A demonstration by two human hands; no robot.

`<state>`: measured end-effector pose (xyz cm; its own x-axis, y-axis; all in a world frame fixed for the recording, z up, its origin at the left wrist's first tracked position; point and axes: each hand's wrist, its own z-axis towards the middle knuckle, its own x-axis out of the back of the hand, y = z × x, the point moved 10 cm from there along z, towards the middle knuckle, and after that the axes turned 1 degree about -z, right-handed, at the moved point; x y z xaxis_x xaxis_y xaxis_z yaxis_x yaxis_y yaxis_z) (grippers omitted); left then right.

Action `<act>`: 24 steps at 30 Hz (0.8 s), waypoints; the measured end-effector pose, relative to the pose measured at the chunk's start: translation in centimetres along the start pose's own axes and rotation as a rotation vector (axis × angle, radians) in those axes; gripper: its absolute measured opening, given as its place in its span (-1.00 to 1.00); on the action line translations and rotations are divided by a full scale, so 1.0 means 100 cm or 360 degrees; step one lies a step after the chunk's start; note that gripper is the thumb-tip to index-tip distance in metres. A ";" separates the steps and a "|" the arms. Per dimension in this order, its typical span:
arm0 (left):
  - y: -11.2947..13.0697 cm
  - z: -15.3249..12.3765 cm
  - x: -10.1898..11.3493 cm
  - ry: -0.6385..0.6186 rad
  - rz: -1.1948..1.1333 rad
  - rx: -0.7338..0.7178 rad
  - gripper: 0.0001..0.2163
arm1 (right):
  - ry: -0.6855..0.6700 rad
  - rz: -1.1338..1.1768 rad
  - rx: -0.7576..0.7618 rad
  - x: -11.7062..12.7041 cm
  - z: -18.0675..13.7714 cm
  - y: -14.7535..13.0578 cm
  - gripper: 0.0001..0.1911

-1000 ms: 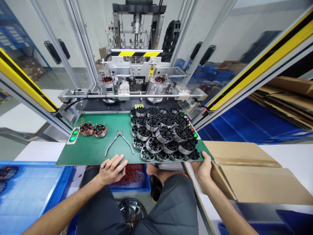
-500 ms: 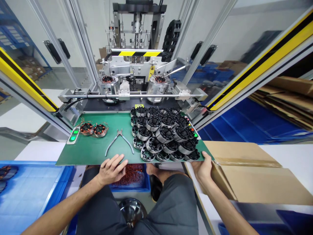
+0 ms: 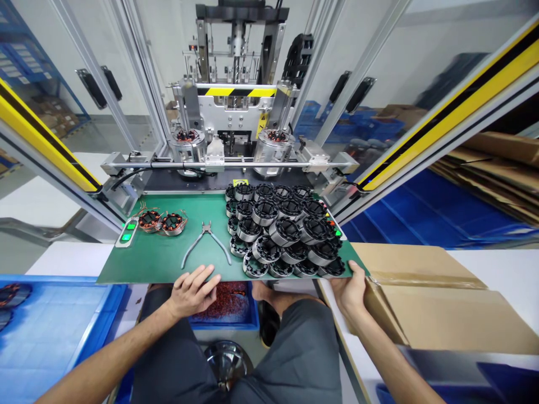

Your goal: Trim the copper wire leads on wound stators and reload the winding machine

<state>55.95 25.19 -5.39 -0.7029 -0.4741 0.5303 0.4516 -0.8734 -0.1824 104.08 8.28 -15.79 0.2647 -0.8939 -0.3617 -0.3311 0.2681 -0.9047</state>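
My left hand [image 3: 191,293] lies flat on the near edge of the green mat [image 3: 168,258], fingers spread, holding nothing. Just beyond it lie the silver pliers [image 3: 205,243]. My right hand [image 3: 350,290] rests at the mat's near right corner, fingers curled over the edge beside the cardboard box [image 3: 433,297]. A pile of several black and silver stator rings [image 3: 283,229] fills the right half of the mat. Two copper-wound stators [image 3: 162,221] sit at the mat's far left.
A winding machine [image 3: 233,126] stands behind the mat with two fixtures holding wound stators. Green push buttons [image 3: 126,232] sit at the mat's left edge. Blue bins lie at the left [image 3: 46,331] and under the mat [image 3: 227,306], the latter holding copper scraps.
The machine's upper arms have swung upright over the two fixtures. My hands have stayed where they were.
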 end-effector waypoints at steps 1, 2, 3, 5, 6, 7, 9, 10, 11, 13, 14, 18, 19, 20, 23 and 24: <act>0.000 0.000 0.000 -0.0002 0.0002 0.0002 -0.62 | -0.0012 0.0002 -0.0002 0.000 0.000 0.000 -0.46; 0.000 0.000 0.000 -0.0002 0.0005 0.0003 -0.64 | -0.0022 0.0007 -0.0004 0.000 0.001 0.001 -0.46; 0.000 0.000 0.000 -0.0004 0.0008 0.0002 -0.66 | -0.0024 0.0014 -0.0008 0.001 0.001 0.001 -0.46; 0.000 0.000 0.000 -0.0005 0.0006 0.0007 -0.67 | -0.0022 0.0033 -0.0022 0.002 0.003 0.002 -0.47; 0.000 0.001 0.000 -0.0002 0.0001 0.0008 -0.67 | -0.0018 0.0042 -0.0029 0.003 0.003 0.003 -0.46; 0.000 0.001 0.000 0.0001 -0.0005 0.0009 -0.67 | -0.0012 0.0048 -0.0036 0.004 0.004 0.004 -0.46; 0.000 0.002 0.001 0.0008 -0.0015 0.0006 -0.65 | -0.0017 0.0051 -0.0037 0.005 0.004 0.005 -0.44; 0.000 0.003 0.001 0.0014 -0.0020 0.0005 -0.65 | -0.0026 0.0050 -0.0020 0.004 0.005 0.005 -0.44; 0.000 0.003 0.002 0.0021 -0.0026 0.0003 -0.65 | -0.0035 0.0047 0.0000 0.004 0.005 0.004 -0.44; 0.000 0.004 0.002 0.0028 -0.0033 0.0005 -0.66 | -0.0043 0.0039 0.0031 0.003 0.005 0.004 -0.43; 0.000 0.005 0.002 0.0029 -0.0034 0.0005 -0.66 | -0.0037 0.0033 0.0034 0.004 0.005 0.004 -0.43; 0.000 0.008 0.003 0.0024 -0.0027 0.0005 -0.67 | -0.0023 0.0011 -0.0005 0.005 0.006 0.006 -0.41; 0.000 0.008 0.004 0.0029 -0.0029 0.0007 -0.69 | -0.0028 0.0009 -0.0008 0.005 0.006 0.006 -0.42; 0.000 0.009 0.004 0.0035 -0.0032 0.0009 -0.70 | -0.0032 0.0009 -0.0006 0.005 0.006 0.006 -0.44; 0.001 0.011 0.006 0.0050 -0.0046 0.0007 -0.73 | -0.0015 0.0011 0.0006 0.006 0.007 0.004 -0.48; 0.001 0.012 0.006 0.0051 -0.0049 0.0006 -0.73 | -0.0007 0.0009 0.0009 0.006 0.007 0.004 -0.48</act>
<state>56.23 24.96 -4.13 -0.7337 -0.4503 0.5088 0.4314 -0.8873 -0.1632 104.72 8.08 -16.53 0.2666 -0.8908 -0.3679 -0.3274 0.2753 -0.9039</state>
